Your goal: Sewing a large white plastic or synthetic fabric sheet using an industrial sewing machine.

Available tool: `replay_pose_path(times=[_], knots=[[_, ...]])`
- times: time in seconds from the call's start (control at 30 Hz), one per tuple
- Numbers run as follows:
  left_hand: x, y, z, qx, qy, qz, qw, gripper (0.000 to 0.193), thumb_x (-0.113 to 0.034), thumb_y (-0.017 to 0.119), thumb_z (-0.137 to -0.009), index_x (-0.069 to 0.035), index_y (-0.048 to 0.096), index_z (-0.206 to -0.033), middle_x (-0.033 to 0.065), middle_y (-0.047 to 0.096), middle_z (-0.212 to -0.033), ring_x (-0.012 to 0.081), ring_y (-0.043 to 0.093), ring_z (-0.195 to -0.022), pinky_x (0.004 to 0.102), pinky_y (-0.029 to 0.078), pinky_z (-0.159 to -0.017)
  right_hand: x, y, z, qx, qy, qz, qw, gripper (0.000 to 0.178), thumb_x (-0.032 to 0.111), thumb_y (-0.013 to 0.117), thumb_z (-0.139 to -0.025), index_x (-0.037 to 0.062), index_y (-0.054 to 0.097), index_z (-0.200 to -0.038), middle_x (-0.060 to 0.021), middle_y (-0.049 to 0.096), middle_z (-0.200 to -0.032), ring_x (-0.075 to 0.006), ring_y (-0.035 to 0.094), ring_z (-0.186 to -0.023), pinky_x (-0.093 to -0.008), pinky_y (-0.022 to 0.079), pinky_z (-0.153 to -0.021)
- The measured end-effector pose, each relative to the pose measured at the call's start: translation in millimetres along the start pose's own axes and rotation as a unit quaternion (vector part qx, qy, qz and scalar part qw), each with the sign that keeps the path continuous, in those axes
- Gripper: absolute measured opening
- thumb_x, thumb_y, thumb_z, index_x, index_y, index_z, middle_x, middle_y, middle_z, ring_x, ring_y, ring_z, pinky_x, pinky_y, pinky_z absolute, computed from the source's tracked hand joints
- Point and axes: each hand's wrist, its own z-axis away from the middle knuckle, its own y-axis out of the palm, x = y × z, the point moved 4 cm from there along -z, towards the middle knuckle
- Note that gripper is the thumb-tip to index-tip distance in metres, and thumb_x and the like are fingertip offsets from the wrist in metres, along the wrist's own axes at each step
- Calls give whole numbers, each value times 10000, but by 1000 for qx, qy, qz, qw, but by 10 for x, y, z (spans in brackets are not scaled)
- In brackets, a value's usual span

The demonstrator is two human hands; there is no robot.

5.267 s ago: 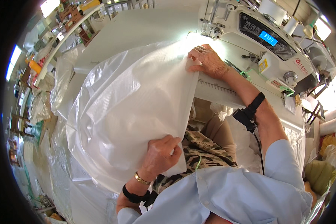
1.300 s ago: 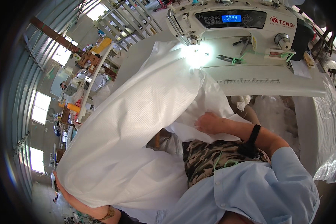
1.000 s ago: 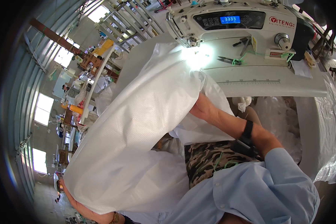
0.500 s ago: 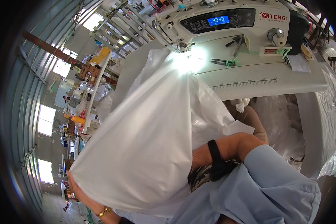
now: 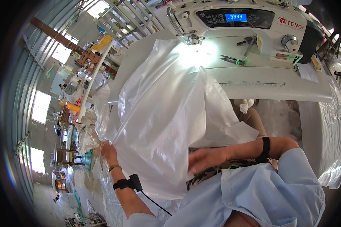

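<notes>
My left hand (image 5: 109, 152) pinches the wide, shiny white plastic sheet (image 5: 159, 128) by its edge, probably keeping it spread; right hand (image 5: 206, 159) is blurry, can't tell its grip.

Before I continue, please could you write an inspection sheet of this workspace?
Surface: pale sewing table, ruler scale near its front edge.
Job's things: white plastic sheet spreads from the lit end of the sewing machine over the front edge; glare hides the needle.
Clutter: thread snips with green thread lie on the table.
Hands: left hand touches the sheet's left edge, grip unclear; right hand, blurred, is at its right edge.
Cables: black cable runs from the left wrist strap.
Surroundings: windows at left.
</notes>
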Motion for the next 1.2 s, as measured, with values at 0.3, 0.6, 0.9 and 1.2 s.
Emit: replay_pose_path(times=[0.3,0.6,0.9,1.2], knots=[[-1609,-1832,1544,-38,279,510,813,126,-31,643,-877,23,651,-990,153,654,-933,294,641,-842,361,503,-775,383,-613,453,-289,-232,-128,920,378,214,611,-962,62,560,-1304,-33,616,-1236,-143,560,-1148,-331,449,-996],[-2030,-2308,2343,70,420,605,672,177,-130,673,-903,36,662,-961,139,689,-926,236,668,-797,306,531,-721,323,39,549,-230,-139,39,962,313,178,495,-1024,34,559,-1294,-37,632,-1184,-120,548,-1112,-306,443,-979],[-2137,-1842,2353,302,342,650,608,597,-442,753,-821,41,555,-1111,148,698,-805,215,717,-758,312,550,-621,531,624,200,-95,-123,644,749,123,80,535,-874,-37,573,-886,-147,600,-738,-326,629,-637,-428,517,-577],[-2139,-1888,2234,258,303,597,697,132,-80,608,-916,21,582,-997,63,637,-681,65,583,-613,231,439,-521,574,595,164,-186,-170,692,677,187,204,650,-870,50,590,-782,-80,578,-643,-272,610,-598,-384,487,-551]])
